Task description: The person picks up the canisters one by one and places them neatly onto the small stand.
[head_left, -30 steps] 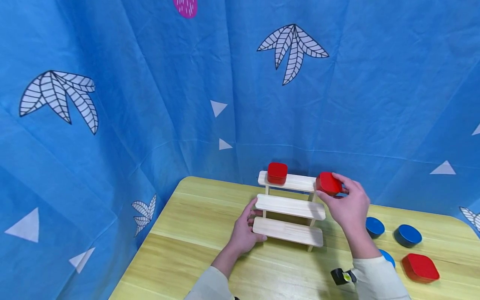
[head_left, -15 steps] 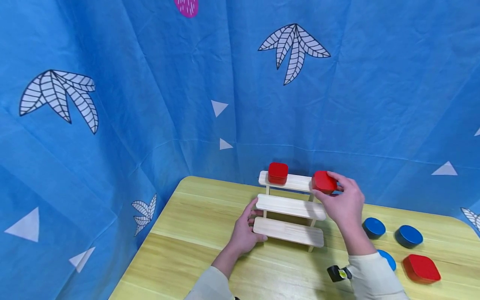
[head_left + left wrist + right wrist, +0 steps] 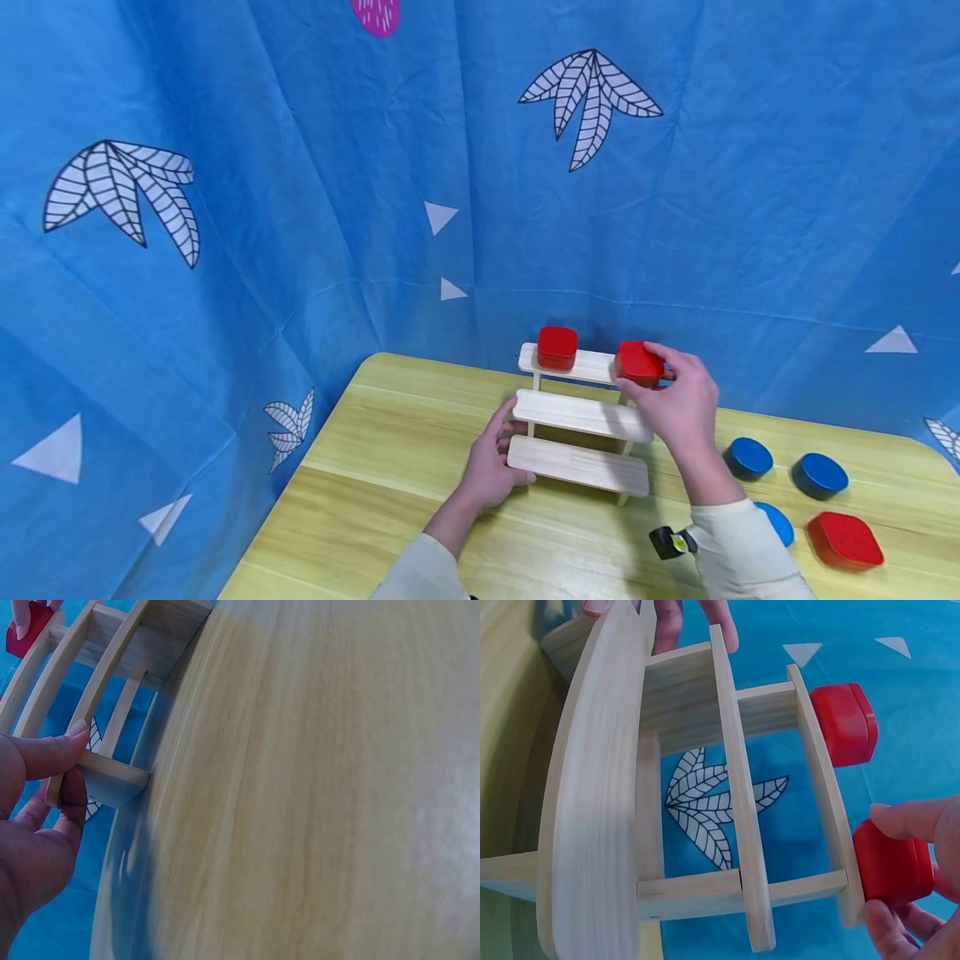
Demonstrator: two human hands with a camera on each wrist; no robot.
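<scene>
A person's right hand (image 3: 686, 402) pinches a rounded red box (image 3: 637, 363) at the right end of the top tier (image 3: 596, 367) of a pale wooden stand (image 3: 555, 408), thumb on the near side and fingers over the right. The box meets the plank in the right-wrist view, though whether its full weight rests there cannot be told. Roughly square from above, it shows no clear long axis; the tier's own runs left to right, its right end slightly nearer. A second red box (image 3: 557, 348) sits toward the tier's left end, well apart from the first. The left hand (image 3: 486, 475), farther from both boxes, grips the left end of the bottom tier (image 3: 577, 465) between thumb and fingers.

The middle tier (image 3: 592, 416) steps down on the near side, below the right hand, while a blue curtain (image 3: 525, 250) hangs just beyond the stand, bounding the far side. To the right on the tabletop (image 3: 390, 467) lie three blue round containers (image 3: 820, 476) and a third red box (image 3: 846, 541), partly grouped beside the right forearm.
</scene>
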